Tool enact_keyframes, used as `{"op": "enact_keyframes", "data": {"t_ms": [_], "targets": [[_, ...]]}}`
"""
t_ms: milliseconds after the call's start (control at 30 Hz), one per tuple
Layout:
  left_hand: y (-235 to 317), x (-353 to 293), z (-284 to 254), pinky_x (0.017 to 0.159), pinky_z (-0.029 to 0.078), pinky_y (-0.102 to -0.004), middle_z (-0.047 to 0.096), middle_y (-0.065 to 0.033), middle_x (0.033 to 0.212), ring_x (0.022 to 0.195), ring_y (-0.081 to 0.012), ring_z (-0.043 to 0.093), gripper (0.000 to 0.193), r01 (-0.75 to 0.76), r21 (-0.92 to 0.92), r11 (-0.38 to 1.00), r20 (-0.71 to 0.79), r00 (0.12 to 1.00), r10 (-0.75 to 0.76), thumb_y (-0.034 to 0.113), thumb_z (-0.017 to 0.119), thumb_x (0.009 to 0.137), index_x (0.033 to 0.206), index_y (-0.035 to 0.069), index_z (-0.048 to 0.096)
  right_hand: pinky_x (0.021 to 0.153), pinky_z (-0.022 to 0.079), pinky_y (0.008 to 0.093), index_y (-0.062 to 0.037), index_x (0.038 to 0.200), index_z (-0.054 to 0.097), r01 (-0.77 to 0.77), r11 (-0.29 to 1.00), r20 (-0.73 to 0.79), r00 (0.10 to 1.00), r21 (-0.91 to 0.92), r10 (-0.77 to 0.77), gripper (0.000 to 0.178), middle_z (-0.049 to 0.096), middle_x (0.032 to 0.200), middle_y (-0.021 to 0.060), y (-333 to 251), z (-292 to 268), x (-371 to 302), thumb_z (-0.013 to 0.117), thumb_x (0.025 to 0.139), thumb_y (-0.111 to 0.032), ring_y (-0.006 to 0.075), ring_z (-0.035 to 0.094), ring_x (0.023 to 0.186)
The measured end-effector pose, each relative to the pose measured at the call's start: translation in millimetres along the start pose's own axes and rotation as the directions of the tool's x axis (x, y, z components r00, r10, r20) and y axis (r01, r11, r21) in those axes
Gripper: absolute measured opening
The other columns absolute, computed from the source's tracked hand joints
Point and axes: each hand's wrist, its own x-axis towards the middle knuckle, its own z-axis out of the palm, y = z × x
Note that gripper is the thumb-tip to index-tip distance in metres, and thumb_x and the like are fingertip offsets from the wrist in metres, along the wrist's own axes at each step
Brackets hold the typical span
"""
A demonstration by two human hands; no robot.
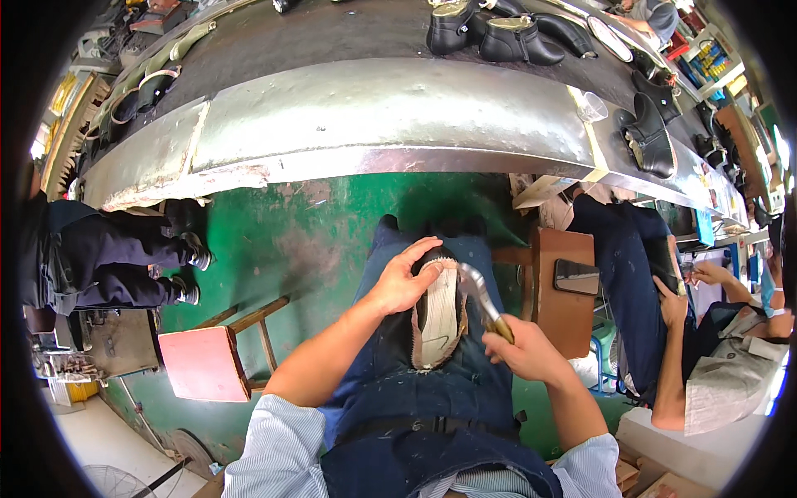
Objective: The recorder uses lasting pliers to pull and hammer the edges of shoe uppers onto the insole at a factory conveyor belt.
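Observation:
A black shoe [436,311] lies sole-up across my lap, its pale insole bottom showing inside a ragged, folded-over edge of upper. My left hand [407,280] grips the shoe near its far end, thumb on the edge and fingers over the far side. In my right hand [525,349] is a hammer [490,309] with a shiny metal head and a yellow-brown handle. The hammer's head is beside the right edge of the shoe; whether it touches is hard to tell.
A metal-edged workbench [365,108] runs across ahead, with black boots [519,39] on it. A pink-topped stool [203,363] stands at left. On the right, a phone [575,277] rests on a brown stool [564,319], beside a seated co-worker [714,357]. Another person's legs [124,257] are at left.

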Motion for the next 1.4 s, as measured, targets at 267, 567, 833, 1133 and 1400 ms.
{"op": "enact_keyframes", "data": {"t_ms": [267, 567, 833, 1133, 1400], "targets": [[-1.3, -27.9, 6.2, 0.108, 0.039, -0.0386, 0.045, -0.0287, 0.142, 0.133, -0.0364, 0.046, 0.071, 0.094, 0.275, 0.957, 0.013, 0.995, -0.102, 0.028, 0.059, 0.093, 0.148, -0.003, 0.027, 0.07, 0.049, 0.0403, 0.0014, 0.1, 0.054, 0.148, 0.948, -0.227, 0.95, -0.283, -0.216, 0.032, 0.063, 0.084, 0.015, 2.9, -0.8, 54.7, 0.063, 0.092, -0.029, 0.0325, 0.063, 0.075], [-22.7, -69.6, 17.3, 0.11, 0.035, -0.0321, 0.044, -0.0271, 0.144, 0.135, -0.0311, 0.044, 0.079, 0.219, 0.005, 0.976, -0.025, 0.976, -0.218, 0.005, 0.056, 0.079, 0.151, -0.002, 0.025, 0.073, 0.051, 0.032, 0.003, 0.107, 0.056, 0.274, 0.961, -0.41, 0.881, 0.033, -0.237, 0.033, 0.063, 0.085, 0.0104, 66.6, 34.7, 87.5, 0.068, 0.081, -0.013, 0.0179, 0.06, 0.075], [-30.2, -93.2, 34.2, 0.11, 0.036, -0.0364, 0.042, -0.03, 0.142, 0.131, -0.0393, 0.047, 0.117, 0.245, 0.199, 0.949, 0.201, 0.937, -0.284, 0.028, 0.078, 0.074, 0.154, 0.005, -0.004, 0.076, 0.05, 0.0267, 0.0025, 0.114, 0.053, 0.328, 0.84, -0.351, 0.919, 0.432, -0.178, 0.035, 0.063, 0.098, 0.0032, 89.5, 26.0, 87.5, 0.059, 0.079, 0.005, 0.0109, 0.061, 0.085], [-30.6, -92.4, 44.0, 0.105, 0.041, -0.0378, 0.05, -0.0346, 0.132, 0.123, -0.0426, 0.053, 0.115, 0.256, 0.265, 0.93, 0.133, 0.945, -0.298, 0.029, 0.076, 0.075, 0.154, 0.004, -0.004, 0.08, 0.051, 0.039, 0.0007, 0.113, 0.054, 0.304, 0.941, -0.676, 0.664, -0.148, -0.32, 0.036, 0.065, 0.097, 0.0163, 68.2, 51.8, 53.2, 0.069, 0.087, -0.018, 0.031, 0.065, 0.089], [-57.7, -92.4, 63.2, 0.097, 0.046, -0.0454, 0.052, -0.0347, 0.123, 0.114, -0.0467, 0.055, 0.11, 0.062, 0.337, 0.939, 0.118, 0.987, -0.107, 0.022, 0.072, 0.079, 0.151, -0.001, -0.007, 0.075, 0.052, 0.0472, 0.0015, 0.108, 0.055, 0.381, 0.665, -0.356, 0.62, -0.642, -0.699, 0.034, 0.066, 0.093, 0.0211, 28.2, 74.4, 62.9, 0.071, 0.082, -0.014, 0.0408, 0.065, 0.087]]}}
